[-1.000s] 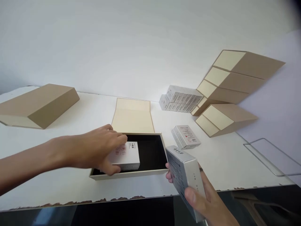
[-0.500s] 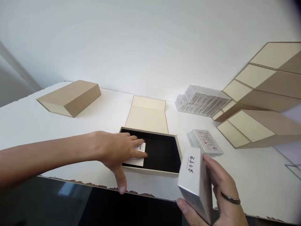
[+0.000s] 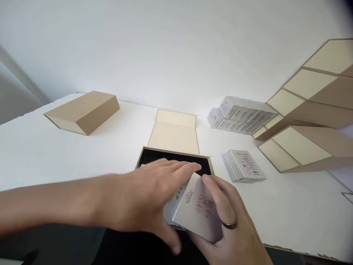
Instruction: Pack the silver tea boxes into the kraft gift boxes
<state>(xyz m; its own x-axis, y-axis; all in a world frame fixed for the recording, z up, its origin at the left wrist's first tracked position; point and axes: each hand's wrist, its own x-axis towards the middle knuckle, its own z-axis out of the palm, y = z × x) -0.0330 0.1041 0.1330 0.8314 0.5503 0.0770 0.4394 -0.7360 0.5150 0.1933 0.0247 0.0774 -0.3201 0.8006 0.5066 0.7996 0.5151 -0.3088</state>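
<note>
Head view, closest to the person: the right hand (image 3: 228, 228) grips a small white box (image 3: 197, 211) from below, fingers wrapped around its near and right sides. The left hand (image 3: 154, 195) lies flat on the box's left end, fingers spread, touching it too. The box tilts, its long side running from near right to far left. Just behind it sits the open black tray (image 3: 176, 157) on the white surface (image 3: 289, 206). Farther right lie two more small boxes (image 3: 244, 165).

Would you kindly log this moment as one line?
left hand: on white carton | right hand: holds it | over open gift box
</note>
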